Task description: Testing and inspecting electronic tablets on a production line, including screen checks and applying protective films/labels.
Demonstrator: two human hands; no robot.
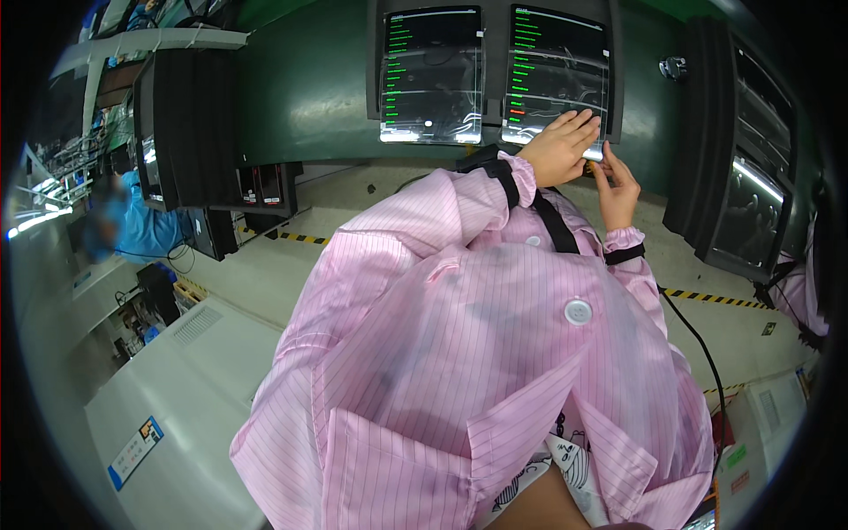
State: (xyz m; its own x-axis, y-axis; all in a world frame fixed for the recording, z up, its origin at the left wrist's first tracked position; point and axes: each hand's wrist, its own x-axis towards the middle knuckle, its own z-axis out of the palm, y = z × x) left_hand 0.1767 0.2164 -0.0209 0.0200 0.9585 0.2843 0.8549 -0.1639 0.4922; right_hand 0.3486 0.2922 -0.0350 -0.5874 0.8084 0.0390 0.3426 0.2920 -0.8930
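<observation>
Touching right screen point(558, 71), both hands

**Pink Striped Work Coat With Black Straps**

The person wears a pale pink coat point(459, 353) with fine dark pinstripes, a collar and white round buttons point(578, 311). Its sleeves end in gathered elastic cuffs point(624, 238). Black straps point(555, 223) cross the sleeves near the wrists. A white printed garment point(565, 464) shows beneath the coat's hem.

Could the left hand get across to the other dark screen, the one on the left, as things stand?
Probably yes. The left hand rests on the right screen, and the left screen hangs beside it on the same green panel, with nothing between.
</observation>
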